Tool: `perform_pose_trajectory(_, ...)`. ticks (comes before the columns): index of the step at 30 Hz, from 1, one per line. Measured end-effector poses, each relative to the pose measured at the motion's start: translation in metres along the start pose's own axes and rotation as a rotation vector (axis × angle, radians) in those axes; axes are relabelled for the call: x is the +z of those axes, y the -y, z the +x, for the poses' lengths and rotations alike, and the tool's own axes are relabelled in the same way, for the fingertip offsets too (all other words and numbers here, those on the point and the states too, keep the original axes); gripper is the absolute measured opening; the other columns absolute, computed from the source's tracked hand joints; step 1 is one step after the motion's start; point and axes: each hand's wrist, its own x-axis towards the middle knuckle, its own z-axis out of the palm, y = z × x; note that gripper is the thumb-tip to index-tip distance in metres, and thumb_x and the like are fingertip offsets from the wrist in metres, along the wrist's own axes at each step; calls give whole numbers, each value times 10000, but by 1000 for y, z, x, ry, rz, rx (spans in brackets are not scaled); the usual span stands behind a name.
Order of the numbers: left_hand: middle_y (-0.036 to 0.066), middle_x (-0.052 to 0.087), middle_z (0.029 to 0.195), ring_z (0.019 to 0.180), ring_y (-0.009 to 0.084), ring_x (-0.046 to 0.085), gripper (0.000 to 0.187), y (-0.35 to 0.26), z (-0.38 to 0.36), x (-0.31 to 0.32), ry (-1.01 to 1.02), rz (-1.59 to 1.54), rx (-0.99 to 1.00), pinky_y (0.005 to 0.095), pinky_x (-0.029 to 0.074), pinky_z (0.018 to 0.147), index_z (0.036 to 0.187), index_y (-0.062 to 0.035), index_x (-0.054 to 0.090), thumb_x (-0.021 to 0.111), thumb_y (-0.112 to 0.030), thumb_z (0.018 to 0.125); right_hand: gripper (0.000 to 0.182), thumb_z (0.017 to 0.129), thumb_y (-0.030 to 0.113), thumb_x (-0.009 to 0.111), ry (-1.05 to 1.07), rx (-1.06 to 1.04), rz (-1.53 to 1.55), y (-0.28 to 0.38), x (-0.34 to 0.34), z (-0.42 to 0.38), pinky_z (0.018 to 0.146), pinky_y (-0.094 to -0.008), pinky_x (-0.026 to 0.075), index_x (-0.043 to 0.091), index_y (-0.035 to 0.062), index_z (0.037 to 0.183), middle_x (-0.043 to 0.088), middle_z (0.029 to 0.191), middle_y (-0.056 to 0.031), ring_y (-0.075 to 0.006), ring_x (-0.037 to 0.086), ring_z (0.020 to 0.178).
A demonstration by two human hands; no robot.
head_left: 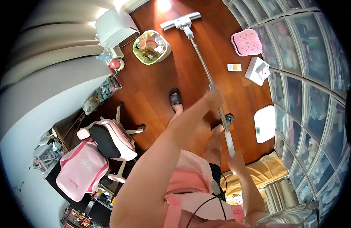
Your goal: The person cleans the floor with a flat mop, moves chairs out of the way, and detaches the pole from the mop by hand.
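Note:
A long-handled mop [201, 57] slants across the view, its wide white-and-grey head [182, 21] flat on the wooden floor near the top. My left hand [213, 99] is closed around the middle of the metal pole. Lower down, my right hand [236, 162] grips the end of the white handle [229, 143]; its fingers are partly hidden. Both arms reach forward over the pink apron [190, 178]. My feet, in dark slippers [175, 96], stand on either side of my left forearm.
Clear drawers [306, 41] line the right side. Along that side lie a white scale [265, 124], a white box [257, 71], a small carton [234, 67] and a pink stool [246, 42]. On the left are a filled bin [152, 47], a white appliance [116, 28] and a pink chair [84, 167].

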Motion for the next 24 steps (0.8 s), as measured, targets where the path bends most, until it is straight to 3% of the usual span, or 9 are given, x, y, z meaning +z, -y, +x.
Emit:
perform_pose_trajectory(4, 59, 784, 977, 980, 269, 725, 117, 48, -11, -9, 18, 48, -108, 414, 552, 885, 844, -157, 813, 737, -218, 781, 537, 992, 460, 627, -108, -132, -25, 28, 17, 30, 729, -501, 529, 625, -64, 1109, 705, 974, -292, -444, 701, 903)
perform_pose_trajectory(8, 60, 786, 995, 1011, 259, 722, 137, -1, 5, 6, 18, -18, -185, 415, 551, 872, 868, -167, 818, 724, -241, 802, 533, 996, 462, 635, -148, -188, 43, -16, 10, -3, 747, -497, 521, 563, -34, 1176, 690, 1005, -287, -422, 695, 904)
perform_pose_trajectory(10, 47, 787, 944, 955, 261, 734, 157, -54, 16, 3, 29, 65, -123, 431, 560, 796, 882, -190, 819, 683, -263, 851, 462, 997, 418, 648, -111, -162, 69, -59, -4, -23, 678, -467, 511, 550, -26, 1079, 680, 911, -254, -363, 699, 799)
perform_pose_trajectory(13, 48, 787, 965, 951, 264, 732, 159, -151, 48, 38, -110, 95, -4, 430, 559, 777, 905, -198, 821, 687, -261, 847, 437, 1011, 413, 634, -120, -129, 0, -167, -4, -46, 681, -476, 504, 552, -14, 1046, 673, 857, -237, -375, 687, 779)
perform_pose_trajectory(16, 45, 789, 946, 947, 252, 732, 140, -272, 70, 52, 28, 15, 21, 419, 561, 766, 884, -196, 822, 700, -242, 833, 436, 1013, 416, 635, -149, -244, -54, -314, 11, -57, 677, -472, 499, 558, -11, 1056, 669, 830, -226, -383, 681, 776)
perform_pose_trajectory(19, 41, 786, 912, 918, 245, 733, 112, -399, 120, 119, -191, -105, -45, 411, 565, 738, 845, -188, 816, 707, -197, 818, 414, 1010, 393, 639, -33, -137, -30, -385, -13, -123, 706, -466, 520, 598, -6, 1111, 697, 867, -242, -396, 701, 831)
perform_pose_trajectory(20, 45, 784, 895, 902, 248, 735, 94, -434, 128, 114, -95, -91, 24, 415, 568, 715, 814, -181, 807, 714, -197, 803, 438, 1004, 410, 636, -6, -68, -151, -434, -15, -132, 787, -505, 532, 630, 0, 1157, 717, 989, -272, -443, 702, 948)
perform_pose_trajectory(23, 71, 778, 868, 863, 266, 739, 100, -537, 126, 74, 31, -317, 168, 441, 572, 664, 759, -163, 784, 735, -250, 762, 377, 962, 361, 703, 58, 71, -72, -481, -55, -206, 750, -488, 535, 654, -1, 1052, 714, 943, -246, -421, 700, 892)
perform_pose_trajectory(24, 77, 774, 853, 852, 275, 741, 126, -564, 127, 59, 40, -356, 232, 450, 574, 665, 756, -159, 781, 744, -280, 748, 369, 947, 355, 717, -35, 14, -113, -546, -57, -217, 756, -490, 540, 663, 4, 1043, 714, 923, -245, -435, 696, 880)
